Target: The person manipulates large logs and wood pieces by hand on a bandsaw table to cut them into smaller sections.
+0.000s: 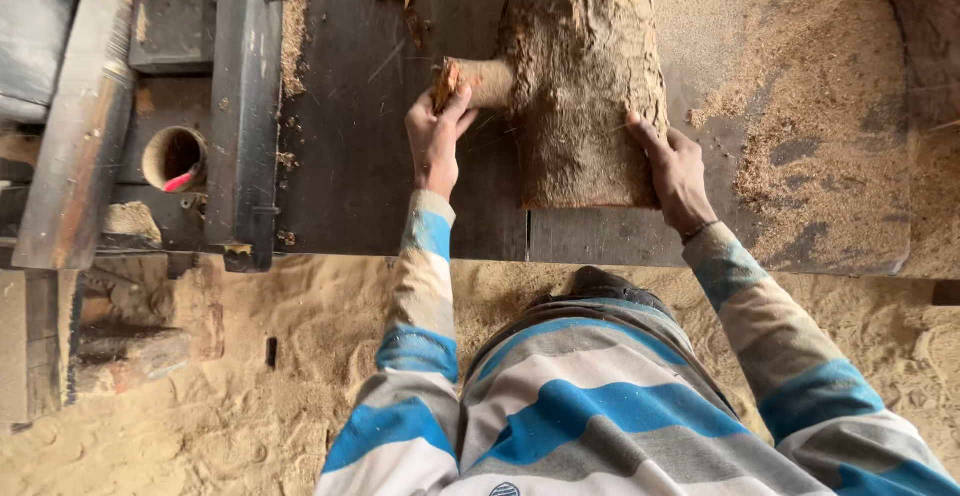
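A thick bark-covered log (585, 76) lies lengthwise on a dark saw table (350, 136), its near end toward me. A short branch stub (480, 81) juts from its left side. My left hand (436, 136) grips the end of that stub. My right hand (675, 171) presses flat against the log's right near corner, fingers spread along the bark. Both arms wear blue, white and grey striped sleeves.
Sawdust (800, 106) is heaped on the table's right part and covers the floor (250, 396) below. A dark metal rail (245, 106) runs along the table's left. A round tube with something red inside (175, 159) and wooden planks (75, 126) sit at far left.
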